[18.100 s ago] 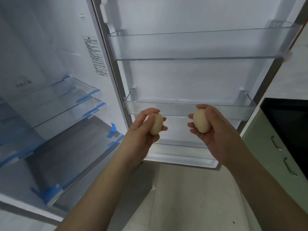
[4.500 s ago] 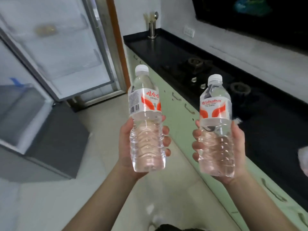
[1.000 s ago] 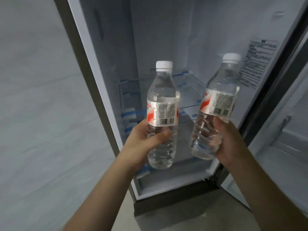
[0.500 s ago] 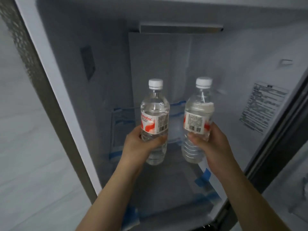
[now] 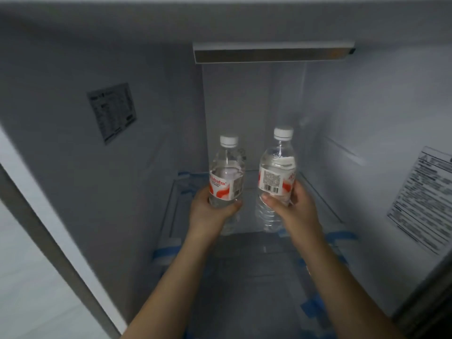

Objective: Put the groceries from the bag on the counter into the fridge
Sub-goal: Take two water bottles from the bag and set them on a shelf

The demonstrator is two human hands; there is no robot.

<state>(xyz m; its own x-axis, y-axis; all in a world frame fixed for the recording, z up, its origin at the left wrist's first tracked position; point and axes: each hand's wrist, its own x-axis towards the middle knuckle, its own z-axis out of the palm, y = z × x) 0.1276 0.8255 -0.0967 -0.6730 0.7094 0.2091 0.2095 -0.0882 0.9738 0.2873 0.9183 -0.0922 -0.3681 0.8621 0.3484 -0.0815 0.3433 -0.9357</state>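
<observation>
Both my arms reach into the open fridge. My left hand grips a clear water bottle with a white cap and a red and white label. My right hand grips a second water bottle of the same kind, its barcode facing me. Both bottles stand upright, side by side, over the upper glass shelf. Their bases sit at or just above the shelf's front part; I cannot tell whether they touch it. The bag and the counter are out of view.
The fridge's grey inner walls close in on both sides, with a sticker on the left wall and a printed label on the right. A light bar sits at the top rear. Lower shelves with blue tape lie beneath my forearms.
My hands have pushed both bottles deeper into the fridge and lower, toward the upper shelf. The view has moved closer into the compartment.
</observation>
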